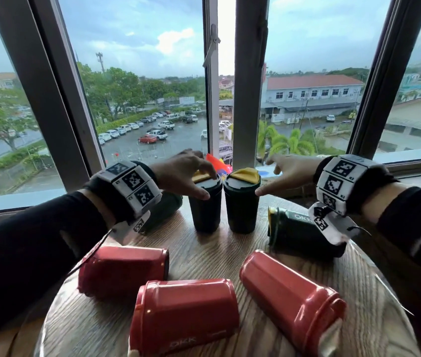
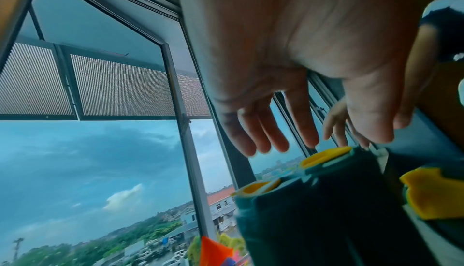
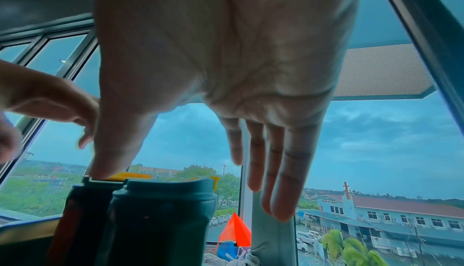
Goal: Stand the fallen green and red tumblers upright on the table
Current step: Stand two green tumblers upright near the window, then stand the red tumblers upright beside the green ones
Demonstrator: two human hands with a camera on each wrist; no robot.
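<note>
Two dark green tumblers with yellow lids stand upright side by side at the back of the round wooden table [image 1: 217, 256]: the left one [image 1: 205, 207] [image 2: 288, 220] and the right one [image 1: 241, 204] [image 3: 160, 220]. My left hand [image 1: 194, 176] [image 2: 312, 141] hovers over the left one, fingers straight and spread, holding nothing. My right hand [image 1: 273, 176] [image 3: 213, 107] is open beside the right one, thumb at its rim. Another green tumbler [image 1: 299, 235] lies fallen at the right, and one more [image 1: 168, 206] lies half hidden behind my left wrist. Three red tumblers [image 1: 124, 271] [image 1: 183, 315] [image 1: 292, 295] lie on their sides near me.
A large window with grey frames [image 1: 249, 86] rises right behind the table, and its sill [image 1: 415, 181] runs along the back. Coloured cloth [image 1: 217, 164] shows behind the upright tumblers. Bare wood shows between the upright pair and the red tumblers.
</note>
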